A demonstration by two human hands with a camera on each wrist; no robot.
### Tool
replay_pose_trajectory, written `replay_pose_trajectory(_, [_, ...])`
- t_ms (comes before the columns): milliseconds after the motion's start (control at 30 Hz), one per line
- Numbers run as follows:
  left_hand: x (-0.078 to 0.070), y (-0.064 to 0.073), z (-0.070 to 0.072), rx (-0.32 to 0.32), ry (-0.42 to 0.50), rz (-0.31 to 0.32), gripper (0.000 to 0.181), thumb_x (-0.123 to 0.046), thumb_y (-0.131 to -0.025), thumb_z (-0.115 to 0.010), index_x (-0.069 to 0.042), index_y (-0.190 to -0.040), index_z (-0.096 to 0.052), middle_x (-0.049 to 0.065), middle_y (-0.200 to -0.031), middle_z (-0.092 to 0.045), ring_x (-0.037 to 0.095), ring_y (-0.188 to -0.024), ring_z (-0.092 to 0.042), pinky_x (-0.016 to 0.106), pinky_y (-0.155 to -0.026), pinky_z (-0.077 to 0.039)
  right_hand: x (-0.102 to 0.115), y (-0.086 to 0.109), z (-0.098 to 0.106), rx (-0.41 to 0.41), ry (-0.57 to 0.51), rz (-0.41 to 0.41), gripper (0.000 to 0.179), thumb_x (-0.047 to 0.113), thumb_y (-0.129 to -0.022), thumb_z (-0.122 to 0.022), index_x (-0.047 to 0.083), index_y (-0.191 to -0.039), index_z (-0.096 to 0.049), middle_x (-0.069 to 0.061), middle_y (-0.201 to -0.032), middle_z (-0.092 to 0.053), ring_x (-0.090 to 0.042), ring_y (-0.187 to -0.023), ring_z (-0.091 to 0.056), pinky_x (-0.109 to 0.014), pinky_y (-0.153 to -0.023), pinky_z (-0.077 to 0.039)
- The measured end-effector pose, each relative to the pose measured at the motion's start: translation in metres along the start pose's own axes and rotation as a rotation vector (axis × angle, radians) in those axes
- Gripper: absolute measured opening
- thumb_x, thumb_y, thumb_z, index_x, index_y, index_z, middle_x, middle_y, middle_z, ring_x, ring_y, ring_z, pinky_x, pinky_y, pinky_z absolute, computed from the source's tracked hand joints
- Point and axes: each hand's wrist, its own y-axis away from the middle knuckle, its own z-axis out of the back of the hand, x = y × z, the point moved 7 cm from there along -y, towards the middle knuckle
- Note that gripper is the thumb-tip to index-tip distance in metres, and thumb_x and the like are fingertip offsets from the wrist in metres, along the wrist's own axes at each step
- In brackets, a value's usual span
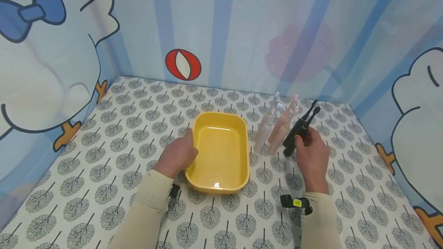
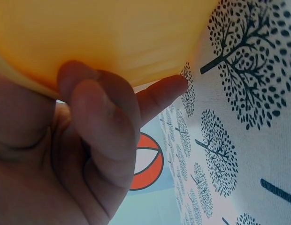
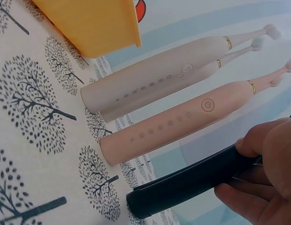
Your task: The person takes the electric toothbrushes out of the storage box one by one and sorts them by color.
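My left hand (image 1: 177,153) grips the left rim of a yellow plastic basin (image 1: 221,156), thumb over the edge and fingers beneath in the left wrist view. With thumb and fingers, my right hand (image 1: 314,158) pinches the upper handle of the nearer black electric toothbrush (image 3: 183,180), whose base is at the tabletop. Right behind it is another black toothbrush (image 1: 293,130). To their left stand two pink electric toothbrushes (image 1: 277,141), and further left two white ones (image 1: 262,138). All are upright, brush heads up.
A cloth with a tree print (image 1: 131,156) covers the table. Behind it hangs a blue striped curtain (image 1: 194,18) with cartoon figures, which also closes in both sides. The basin stands just left of the toothbrushes.
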Motion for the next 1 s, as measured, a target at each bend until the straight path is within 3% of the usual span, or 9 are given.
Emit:
replay_pose_trajectory(200, [0.000,0.001,0.001,0.003,0.005,0.002,0.075,-0.014,-0.095,-0.050,0.004,-0.153,-0.007,0.016,-0.094,-0.059,0.022,-0.063,-0.055,0.032,-0.055,-0.046,-0.002,0.000,-0.003,-0.003,-0.008,0.015,0.037,0.021,-0.098,-0.056,0.004,-0.132,-0.056,-0.017,-0.115,-0.065,-0.031,-0.101,-0.065,-0.047,-0.085,-0.050])
replay_pose_trajectory(433, [0.001,0.001,0.000,0.008,0.031,0.014,0.075,-0.014,-0.096,-0.050,0.002,-0.154,-0.006,0.016,-0.096,-0.059,0.021,-0.063,-0.055,0.032,-0.055,-0.047,-0.007,0.000,-0.002,0.012,-0.023,-0.035,0.042,0.022,-0.097,-0.055,0.005,-0.135,-0.053,-0.017,-0.119,-0.064,-0.032,-0.108,-0.062,-0.047,-0.091,-0.048])
replay_pose_trajectory(1000, [0.000,0.000,-0.001,0.001,0.012,0.014,0.075,-0.015,-0.096,-0.052,0.002,-0.154,-0.008,0.018,-0.097,-0.060,0.021,-0.064,-0.057,0.032,-0.057,-0.048,-0.013,0.003,-0.001,0.055,-0.061,-0.070,0.049,0.027,-0.097,-0.056,0.006,-0.140,-0.050,-0.014,-0.126,-0.061,-0.030,-0.115,-0.059,-0.046,-0.093,-0.047])
